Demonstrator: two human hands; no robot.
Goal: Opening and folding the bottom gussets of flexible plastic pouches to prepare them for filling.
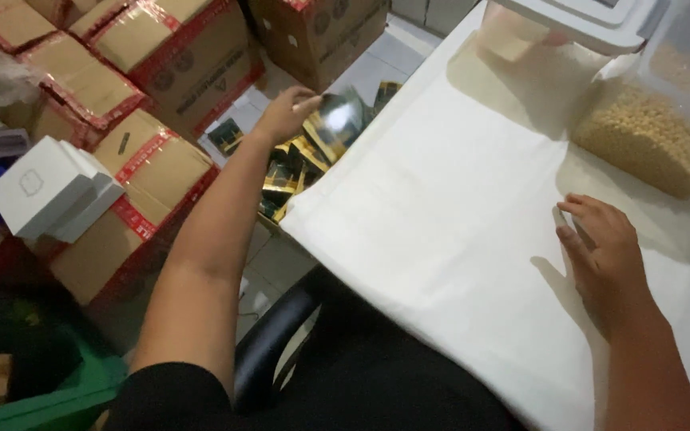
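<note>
My left hand (285, 114) reaches out past the table's left edge and grips a shiny black-and-gold pouch (335, 121). Under it lies a heap of several similar pouches (289, 177) beside the table. My right hand (600, 247) rests flat on the white cloth-covered table (441, 207), fingers spread and holding nothing. Just beyond the right hand stands a clear plastic container (664, 136) holding tan granules.
Brown cardboard boxes with red tape (153, 160) are stacked on the left, with white boxes (49, 191) on top. More cartons (321, 32) stand at the back. A black chair arm (269, 343) sits near my body and a green bin (49, 403) is at lower left.
</note>
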